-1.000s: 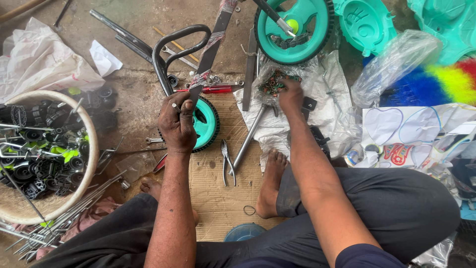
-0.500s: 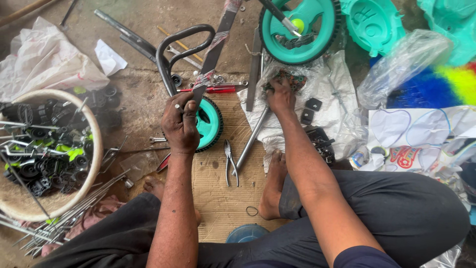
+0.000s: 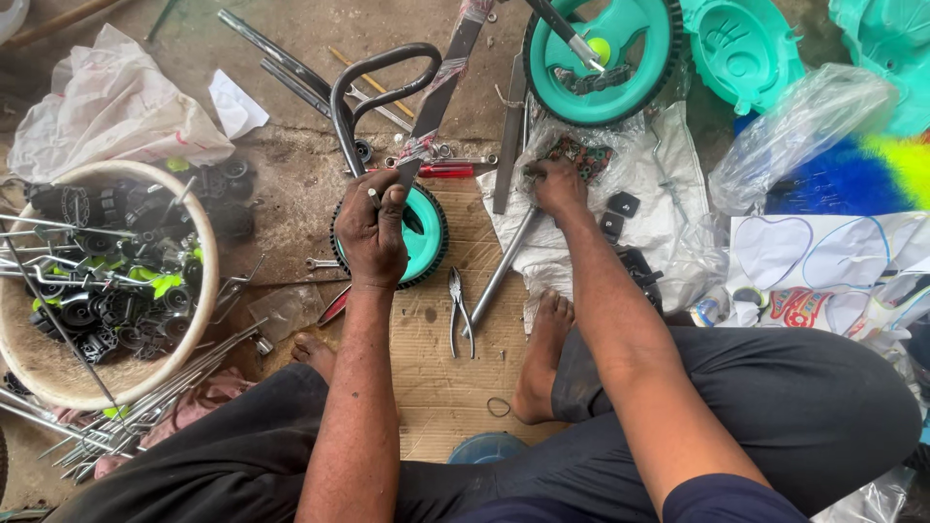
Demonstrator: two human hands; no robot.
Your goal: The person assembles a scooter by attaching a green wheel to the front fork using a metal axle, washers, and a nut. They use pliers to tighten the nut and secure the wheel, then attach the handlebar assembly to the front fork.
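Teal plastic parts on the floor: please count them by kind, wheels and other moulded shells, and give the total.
Teal wheels: 2, one under the left hand at, one at the top.
Teal moulded shells: 2, one beside the top wheel, one cut off by the top right corner.
Total: 4.

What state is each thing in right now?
Left hand: gripping the black frame above a teal wheel.
Right hand: reaching into a plastic bag of small parts.
Pliers: lying free on cardboard.
Basket: filled with black parts.
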